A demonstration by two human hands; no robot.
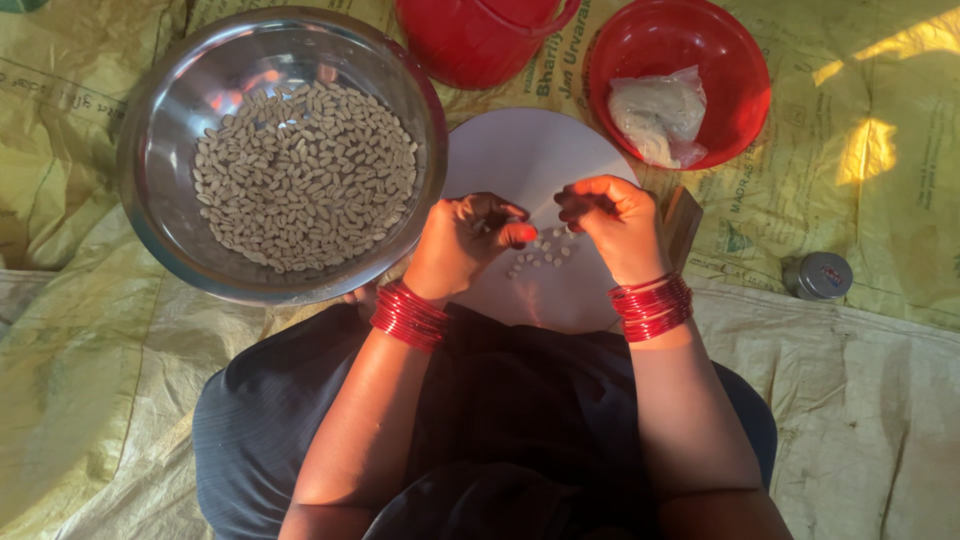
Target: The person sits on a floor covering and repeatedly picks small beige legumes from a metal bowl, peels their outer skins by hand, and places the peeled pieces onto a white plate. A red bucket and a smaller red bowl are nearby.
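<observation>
Both hands hover over a round white board (520,150). The left hand (465,240) and right hand (610,220) curl, fingertips pinched on something too small to make out. Pale kernels (543,255) lie scattered between them, pointing no single way. Farther left sits a steel bowl (160,120) of kernels.

Peanuts (305,175) in steel bowl (160,110) left of board (520,150)
</observation>
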